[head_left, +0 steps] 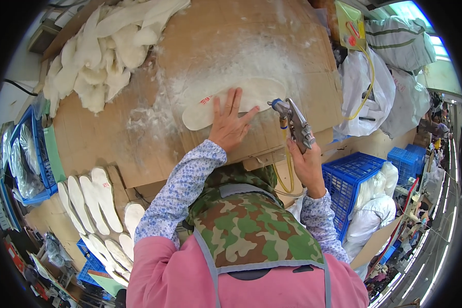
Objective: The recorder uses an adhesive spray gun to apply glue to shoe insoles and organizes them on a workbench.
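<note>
Your left hand [230, 126] lies flat with fingers spread wide, pressing down on the white insole [231, 97], which rests near the middle of the cardboard-covered surface [272, 36]. The insole is long and foot-shaped, pale cream, with a small red mark near its heel end just left of your hand, and its toe end points away to the right. A haze of white powdery residue coats the cardboard all around the insole, thickest just beyond it. Your right hand [307, 161] is to the right of the insole, fingers wrapped around the grip of a metal spray gun [294, 123], whose nozzle points toward the insole's toe end without touching it. A yellow hose [289, 172] hangs from the gun below your hand. Far left of the insole sits a loose pile of insoles [95, 56].
</note>
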Demonstrator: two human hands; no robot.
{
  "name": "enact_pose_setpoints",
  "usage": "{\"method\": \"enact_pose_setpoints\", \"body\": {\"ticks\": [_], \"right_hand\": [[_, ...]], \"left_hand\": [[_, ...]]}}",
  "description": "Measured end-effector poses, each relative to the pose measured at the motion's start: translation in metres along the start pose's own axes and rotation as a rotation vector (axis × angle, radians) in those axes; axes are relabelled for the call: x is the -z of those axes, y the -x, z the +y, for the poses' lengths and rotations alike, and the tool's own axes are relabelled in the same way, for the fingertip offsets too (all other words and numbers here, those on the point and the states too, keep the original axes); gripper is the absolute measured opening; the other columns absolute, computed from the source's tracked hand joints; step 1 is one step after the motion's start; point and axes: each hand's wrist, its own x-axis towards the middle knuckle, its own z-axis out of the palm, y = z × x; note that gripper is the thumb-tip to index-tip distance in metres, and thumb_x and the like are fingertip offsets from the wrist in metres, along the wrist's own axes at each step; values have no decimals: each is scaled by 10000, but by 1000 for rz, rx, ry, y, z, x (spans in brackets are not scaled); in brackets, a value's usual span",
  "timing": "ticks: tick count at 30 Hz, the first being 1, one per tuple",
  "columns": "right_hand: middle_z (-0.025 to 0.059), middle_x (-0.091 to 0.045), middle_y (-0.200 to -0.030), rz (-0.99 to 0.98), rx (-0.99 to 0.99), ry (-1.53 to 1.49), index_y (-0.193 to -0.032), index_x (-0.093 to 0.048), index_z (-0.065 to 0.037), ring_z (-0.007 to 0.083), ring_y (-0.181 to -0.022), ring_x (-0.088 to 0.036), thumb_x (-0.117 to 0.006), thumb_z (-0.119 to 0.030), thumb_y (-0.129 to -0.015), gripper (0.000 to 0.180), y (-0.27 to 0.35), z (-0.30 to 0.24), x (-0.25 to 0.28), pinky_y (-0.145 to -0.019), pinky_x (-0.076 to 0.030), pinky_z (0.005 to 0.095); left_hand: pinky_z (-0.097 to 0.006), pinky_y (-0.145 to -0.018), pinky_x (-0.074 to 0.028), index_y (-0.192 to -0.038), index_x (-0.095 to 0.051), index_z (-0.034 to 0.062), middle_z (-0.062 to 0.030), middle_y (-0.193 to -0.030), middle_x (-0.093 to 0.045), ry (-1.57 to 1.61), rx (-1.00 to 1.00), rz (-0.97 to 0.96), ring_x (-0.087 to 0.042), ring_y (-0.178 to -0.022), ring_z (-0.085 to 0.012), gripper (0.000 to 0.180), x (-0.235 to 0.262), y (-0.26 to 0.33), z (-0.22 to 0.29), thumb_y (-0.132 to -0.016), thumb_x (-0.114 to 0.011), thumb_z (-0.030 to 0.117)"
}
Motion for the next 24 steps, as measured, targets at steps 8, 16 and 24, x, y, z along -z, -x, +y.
{"method": "enact_pose_setpoints", "body": {"ticks": [8,16,24], "right_hand": [[45,-479,-711,-62,-20,42,-1037,-518,6,120,-646,-409,-573,-39,-897,157,4,-11,-4,-588,-393,272],[49,-487,-696,-94,10,56,-1037,-519,10,124,-636,-413,-573,-39,-898,157,3,-17,-13,-586,-400,279],[44,-522,-737,-133,12,60,-1068,-517,7,115,-667,-432,-582,-50,-898,190,2,-19,-25,-612,-417,275]], "left_hand": [[-633,-1078,-104,-1328,-503,267,-234,-1528,-147,-8,-1,80,-88,-1436,-356,565,-3,7,-4,-788,-664,226],[-635,-1081,-90,-1342,-494,233,-231,-1530,-139,-12,35,87,-73,-1438,-355,572,3,20,-7,-792,-654,235],[-635,-1079,-100,-1304,-539,210,-244,-1516,-180,-27,54,148,-118,-1431,-363,549,4,33,-15,-764,-635,208]]}}
